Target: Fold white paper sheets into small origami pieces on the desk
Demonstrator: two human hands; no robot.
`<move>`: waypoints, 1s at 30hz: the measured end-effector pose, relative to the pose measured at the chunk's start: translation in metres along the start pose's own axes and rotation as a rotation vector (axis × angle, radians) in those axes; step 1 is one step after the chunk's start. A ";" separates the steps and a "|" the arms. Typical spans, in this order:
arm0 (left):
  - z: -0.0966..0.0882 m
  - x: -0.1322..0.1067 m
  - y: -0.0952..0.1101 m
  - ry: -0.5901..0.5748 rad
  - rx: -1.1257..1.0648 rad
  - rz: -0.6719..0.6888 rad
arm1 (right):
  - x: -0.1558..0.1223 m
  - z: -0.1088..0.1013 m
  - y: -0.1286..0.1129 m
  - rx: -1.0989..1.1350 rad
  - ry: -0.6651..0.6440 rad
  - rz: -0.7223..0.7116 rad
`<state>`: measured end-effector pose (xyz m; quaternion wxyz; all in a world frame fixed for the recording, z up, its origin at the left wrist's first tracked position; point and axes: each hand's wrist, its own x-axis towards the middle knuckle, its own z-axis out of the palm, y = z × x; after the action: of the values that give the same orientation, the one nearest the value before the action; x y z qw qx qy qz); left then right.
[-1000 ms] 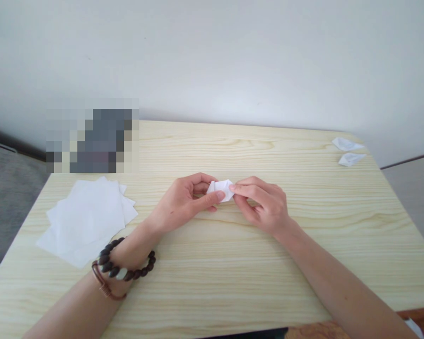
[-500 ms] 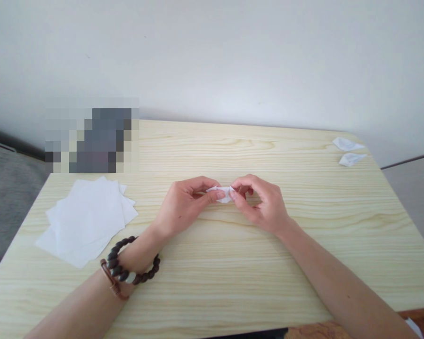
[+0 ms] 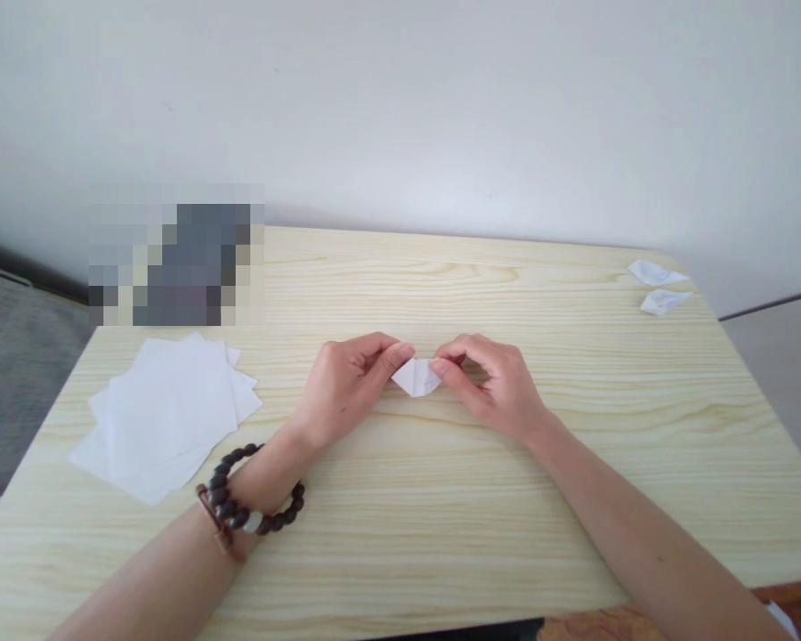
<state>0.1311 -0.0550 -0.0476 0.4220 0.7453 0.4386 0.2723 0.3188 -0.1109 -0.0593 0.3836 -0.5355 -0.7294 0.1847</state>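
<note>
A small piece of folded white paper (image 3: 416, 379) is held just above the middle of the table, creased and pointed at its lower edge. My left hand (image 3: 353, 385) pinches its upper left part between thumb and fingers. On the other side, my right hand (image 3: 494, 381) grips the upper right corner the same way. Fingertips behind the paper are hidden. Dark beads and a brown cord circle my left wrist.
Loose white paper sheets (image 3: 170, 414) lie in an uneven stack at the left. Two folded white paper pieces (image 3: 654, 272) rest near the far right corner of the wooden table (image 3: 400, 534). Behind the stack is a pixelated dark object (image 3: 190, 267). A pale wall (image 3: 440, 116) borders the back edge.
My left thumb has shifted up to the paper's top edge. More of the folded paper now shows, its face turned toward me and its point hanging lower. My right hand has barely moved.
</note>
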 end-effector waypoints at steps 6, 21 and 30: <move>0.003 -0.001 0.004 -0.035 -0.211 -0.016 | -0.001 0.002 0.001 -0.014 0.076 0.029; 0.003 0.001 0.001 -0.055 -0.212 -0.023 | 0.002 -0.001 0.001 -0.042 -0.083 -0.033; 0.001 0.001 -0.001 -0.144 -0.152 -0.039 | 0.002 -0.002 0.001 -0.014 -0.114 -0.043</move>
<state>0.1318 -0.0541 -0.0491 0.5132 0.7199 0.3997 0.2420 0.3206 -0.1093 -0.0575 0.3414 -0.5110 -0.7627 0.2015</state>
